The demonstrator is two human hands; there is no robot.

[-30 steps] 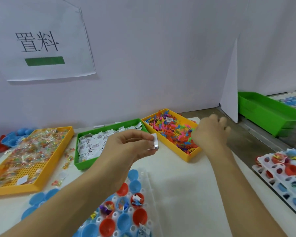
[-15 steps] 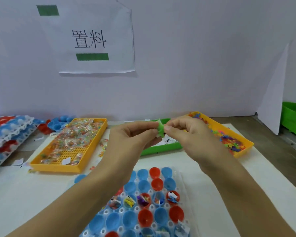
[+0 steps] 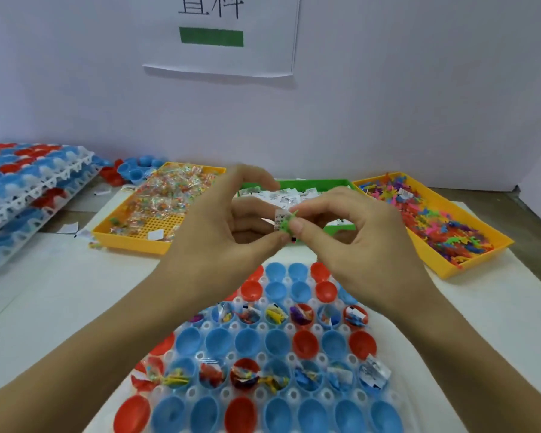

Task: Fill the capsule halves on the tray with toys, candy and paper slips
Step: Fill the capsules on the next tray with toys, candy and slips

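A white paper slip [image 3: 278,219] and a small green toy [image 3: 288,220] are pinched together between the fingertips of the left hand [image 3: 219,232] and the right hand [image 3: 356,235], which meet above the capsule tray [image 3: 289,359]. Directly below the grip lie empty red and blue capsule halves [image 3: 275,290]. Behind the grip sits the green slip bin [image 3: 313,184]; to its right, the yellow toy bin [image 3: 469,264]; to its left, the yellow candy bin [image 3: 128,240].

2 bare forearms, no sleeves.
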